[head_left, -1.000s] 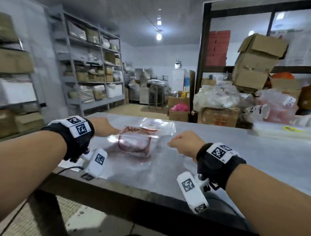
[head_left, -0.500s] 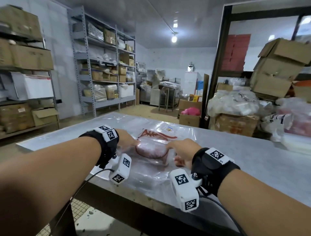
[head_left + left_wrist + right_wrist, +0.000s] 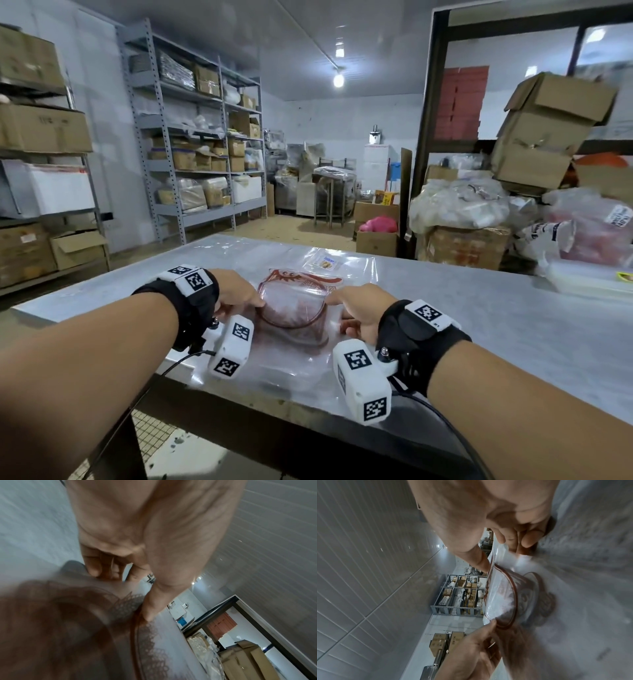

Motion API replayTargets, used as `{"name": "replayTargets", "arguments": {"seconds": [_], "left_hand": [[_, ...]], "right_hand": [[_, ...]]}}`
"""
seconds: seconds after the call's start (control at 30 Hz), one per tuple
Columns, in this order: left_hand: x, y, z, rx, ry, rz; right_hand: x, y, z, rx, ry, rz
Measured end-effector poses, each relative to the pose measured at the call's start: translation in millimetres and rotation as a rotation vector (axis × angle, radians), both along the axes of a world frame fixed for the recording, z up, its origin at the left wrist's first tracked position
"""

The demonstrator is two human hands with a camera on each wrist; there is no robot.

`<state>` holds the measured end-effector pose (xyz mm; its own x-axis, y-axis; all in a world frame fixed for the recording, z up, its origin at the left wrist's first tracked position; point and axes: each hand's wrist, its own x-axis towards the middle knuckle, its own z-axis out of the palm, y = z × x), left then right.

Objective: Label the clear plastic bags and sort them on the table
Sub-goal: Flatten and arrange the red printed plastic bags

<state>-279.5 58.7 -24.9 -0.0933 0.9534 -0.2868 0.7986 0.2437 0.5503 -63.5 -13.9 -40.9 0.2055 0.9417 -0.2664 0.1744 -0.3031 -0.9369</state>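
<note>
We've got a clear plastic bag [image 3: 294, 305] with a red-brown printed ring on it, raised between both hands above the metal table [image 3: 513, 329], and it sits squarely in the span between our two grips. Our left hand [image 3: 236, 289] pinches the bag's left edge: in the left wrist view the thumb lies along the red rim [image 3: 137, 622] with the fingers curled underneath. Our right hand [image 3: 359, 308] has the opposite edge, thumb on top and fingers tucked below, as the right wrist view shows [image 3: 501, 597]. So both hands are closed on the bag, one on each side.

The relation that matters now: the bag runs across from one grip to the other, its printed top pointing away from us and its lower edge towards us. Neither hand is nearer; they hold it evenly, so either could let go while the other carries.

Beyond the bag, away from our grips, a small label [image 3: 325, 263] lies on a sheet of clear plastic [image 3: 356, 270] spread on the table. We judge that the label goes on next, so the bag has to come down flat first. Further out, shelving [image 3: 191, 144] with cartons stands past our left hand, and stacked cardboard boxes [image 3: 544, 130] past our right.
</note>
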Motion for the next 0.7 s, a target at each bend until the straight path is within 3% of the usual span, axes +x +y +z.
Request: {"name": "replayTargets", "arguments": {"seconds": [0.2, 0.4, 0.53, 0.7], "left_hand": [[19, -16, 2, -0.002, -0.195, -0.005], [33, -33, 0, 0.094, -0.331, -0.011], [44, -57, 3, 0.011, -0.502, -0.004], [63, -86, -2, -0.030, -0.589, -0.030]], "right_hand": [[9, -8, -1, 0.040, -0.137, 0.018], [21, -22, 0, 0.100, -0.121, -0.034], [29, -33, 6, 0.098, -0.143, -0.027], [50, -56, 7, 0.023, -0.205, -0.092]]}}
